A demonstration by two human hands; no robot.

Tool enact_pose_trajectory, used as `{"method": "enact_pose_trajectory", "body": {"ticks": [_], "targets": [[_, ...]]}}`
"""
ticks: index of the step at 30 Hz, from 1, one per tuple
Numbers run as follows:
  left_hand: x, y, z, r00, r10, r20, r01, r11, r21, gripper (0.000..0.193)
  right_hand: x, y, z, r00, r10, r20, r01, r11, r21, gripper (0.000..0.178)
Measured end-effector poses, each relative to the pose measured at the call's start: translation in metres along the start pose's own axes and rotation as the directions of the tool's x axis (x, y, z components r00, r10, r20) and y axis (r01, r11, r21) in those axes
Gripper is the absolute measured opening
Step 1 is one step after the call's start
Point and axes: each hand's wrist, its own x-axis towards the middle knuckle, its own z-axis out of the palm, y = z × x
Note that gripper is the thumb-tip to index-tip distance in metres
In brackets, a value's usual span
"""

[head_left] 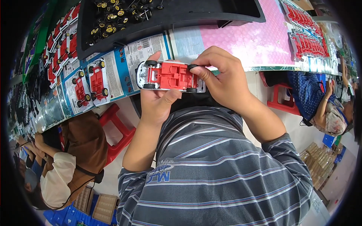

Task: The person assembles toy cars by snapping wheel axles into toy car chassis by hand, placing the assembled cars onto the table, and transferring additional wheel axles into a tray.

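Note:
A toy car [171, 75] with a white body and a red underside lies upside down in my left hand [158, 101]. That hand's fingers wrap around the car from below, the thumb against its near side. Black wheels show at both ends of the car. My right hand [222, 73] pinches the far right wheel [192, 67] between thumb and forefinger. Left of the car, two more upturned toy cars [98, 81] with red undersides and wheels rest on the printed sheet of the table.
A black bin [169, 23] with yellow-and-black wheel axles [113, 17] stands at the far side. Rows of red-and-white car parts [307, 34] lie at the far right, more at far left [62, 47]. Red stools [113, 132] and other people [56, 177] are on both sides.

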Motion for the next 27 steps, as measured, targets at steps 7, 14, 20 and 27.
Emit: {"method": "enact_pose_trajectory", "body": {"ticks": [7,14,20,27], "targets": [[-0.003,-0.002,0.005,0.998,0.002,-0.057,-0.001,1.000,0.012,0.094,-0.002,-0.001,0.007,0.999,-0.014,-0.033,0.014,1.000,0.002,0.007],[-0.004,-0.001,0.003,0.992,-0.063,-0.106,0.066,0.997,0.025,0.094,-0.004,-0.001,0.012,0.998,0.002,-0.066,-0.001,1.000,0.025,0.004],[-0.010,-0.004,-0.004,0.992,0.025,-0.121,-0.020,0.999,0.041,0.096,-0.003,-0.008,0.008,0.998,0.035,0.043,-0.037,0.997,0.062,0.018],[-0.033,0.037,-0.027,0.983,0.113,-0.144,-0.123,0.990,-0.063,0.051,0.002,0.020,-0.009,0.993,0.088,-0.073,-0.076,0.986,0.147,0.013]]}}
